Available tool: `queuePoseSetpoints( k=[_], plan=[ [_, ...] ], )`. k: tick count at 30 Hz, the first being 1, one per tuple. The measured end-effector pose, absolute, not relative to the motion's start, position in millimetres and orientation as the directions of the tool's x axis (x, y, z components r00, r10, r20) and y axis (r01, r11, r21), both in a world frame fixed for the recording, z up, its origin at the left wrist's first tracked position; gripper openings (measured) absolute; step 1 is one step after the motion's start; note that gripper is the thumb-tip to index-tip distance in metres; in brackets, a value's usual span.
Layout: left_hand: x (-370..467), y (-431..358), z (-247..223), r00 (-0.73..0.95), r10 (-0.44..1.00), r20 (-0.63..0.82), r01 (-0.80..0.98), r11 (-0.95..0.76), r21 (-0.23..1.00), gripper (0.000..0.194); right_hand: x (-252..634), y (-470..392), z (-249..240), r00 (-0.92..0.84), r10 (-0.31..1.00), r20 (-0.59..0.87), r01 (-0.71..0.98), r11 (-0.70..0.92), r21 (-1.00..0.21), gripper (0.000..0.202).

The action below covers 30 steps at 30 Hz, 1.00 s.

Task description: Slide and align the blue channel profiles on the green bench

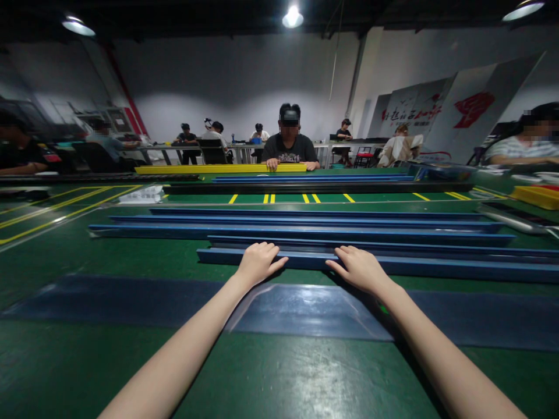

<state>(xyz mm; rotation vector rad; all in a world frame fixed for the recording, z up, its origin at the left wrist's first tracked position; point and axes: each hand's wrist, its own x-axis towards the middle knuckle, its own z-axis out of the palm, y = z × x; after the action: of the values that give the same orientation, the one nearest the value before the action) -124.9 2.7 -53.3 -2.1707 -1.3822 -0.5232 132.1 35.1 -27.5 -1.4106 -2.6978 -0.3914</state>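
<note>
Blue is the near rail (pixel 305 260), and it lies on the green table (pixel 262 372) across the front of the person, with its open side up. The left hand (pixel 261 261) and the right hand (pixel 361 267) are both on it, well apart. The fingers of each hand are bent over its near wall, and the thumbs are spread toward each other along the outer face, so I judge it is held. How strongly they press, I cannot tell. The rail's left end is visible; its right end goes out of view.

The rail is already placed lengthwise. On the near side, a clear sheet (pixel 305 311) lies flat under the forearms, apart from the rail and not fitted into it. Nothing shows whether the rail is finished.

Just beyond are other blue rails (pixel 152 233), about parallel, untouched. They leave little room on the far side, while the sheet takes the near side. Farther is a black rail (pixel 305 188), with a white packet (pixel 140 195) to the left. A yellow tray (pixel 537 196) is at the far right. Across the table, a co-worker (pixel 290 145) has hands on a yellow rail (pixel 209 169).
</note>
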Motion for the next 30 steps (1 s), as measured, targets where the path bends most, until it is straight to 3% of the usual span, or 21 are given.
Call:
queuePoseSetpoints(
  k=[30],
  plan=[
    [-125.2,2.9,-53.7,0.401,0.734,0.547,0.916,-0.335,-0.223,0.040,133.1,36.5,-29.5,-0.585,0.787,0.196,0.810,0.555,0.190,0.046]
  ],
)
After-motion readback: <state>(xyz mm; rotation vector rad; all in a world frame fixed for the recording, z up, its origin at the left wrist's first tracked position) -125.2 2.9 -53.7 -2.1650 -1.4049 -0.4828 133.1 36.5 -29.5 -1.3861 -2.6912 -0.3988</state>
